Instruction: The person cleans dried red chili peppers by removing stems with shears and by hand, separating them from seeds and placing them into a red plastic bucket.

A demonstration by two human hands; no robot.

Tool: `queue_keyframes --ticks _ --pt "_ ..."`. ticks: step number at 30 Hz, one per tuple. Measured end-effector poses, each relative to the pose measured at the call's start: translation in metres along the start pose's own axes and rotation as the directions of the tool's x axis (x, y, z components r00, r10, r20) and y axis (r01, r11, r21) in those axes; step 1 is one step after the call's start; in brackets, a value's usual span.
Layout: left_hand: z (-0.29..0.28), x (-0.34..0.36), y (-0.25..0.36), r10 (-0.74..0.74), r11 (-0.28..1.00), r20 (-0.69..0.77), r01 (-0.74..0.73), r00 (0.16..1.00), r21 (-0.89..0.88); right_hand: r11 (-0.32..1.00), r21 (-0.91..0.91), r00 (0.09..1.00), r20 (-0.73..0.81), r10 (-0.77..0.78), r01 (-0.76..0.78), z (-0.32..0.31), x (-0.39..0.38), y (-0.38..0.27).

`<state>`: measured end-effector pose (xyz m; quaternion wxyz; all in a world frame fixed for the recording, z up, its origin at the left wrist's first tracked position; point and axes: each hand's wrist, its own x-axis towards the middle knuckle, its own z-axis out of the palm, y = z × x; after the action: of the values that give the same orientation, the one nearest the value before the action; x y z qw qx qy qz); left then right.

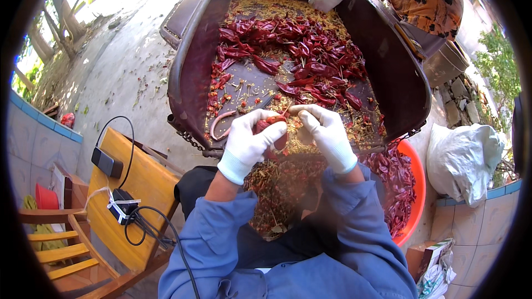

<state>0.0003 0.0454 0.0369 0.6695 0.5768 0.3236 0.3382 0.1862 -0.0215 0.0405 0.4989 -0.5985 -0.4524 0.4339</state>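
My white-gloved left hand [244,143] curls thumb toward fingers just beside my gloved right hand [330,135], its fingers bent inward. Bare wrists [220,189] show beyond blue sleeves [206,238], both arms reaching forward.

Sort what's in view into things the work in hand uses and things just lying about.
In use:
Red pepper in the left hand, right hand close by
Loose peppers in the dark cart
Orange tub of peppers

Apparently just lying about:
Black box on yellow wooden furniture
White sack, contents hidden
Red container, far left
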Motion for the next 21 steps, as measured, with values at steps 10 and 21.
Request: queue_keyframes --ticks 10,21 --pt "-0.013 0.002 0.008 -0.036 0.938 -0.066 0.011 0.997 -0.346 0.372 -0.882 0.864 0.075 -0.498 0.290 0.000 0.051 0.064" --pt "-0.019 0.007 -0.008 -0.009 0.964 -0.207 -0.047 0.978 -0.263 0.539 -0.831 0.897 -0.124 -0.424 0.140 0.001 0.061 0.066"
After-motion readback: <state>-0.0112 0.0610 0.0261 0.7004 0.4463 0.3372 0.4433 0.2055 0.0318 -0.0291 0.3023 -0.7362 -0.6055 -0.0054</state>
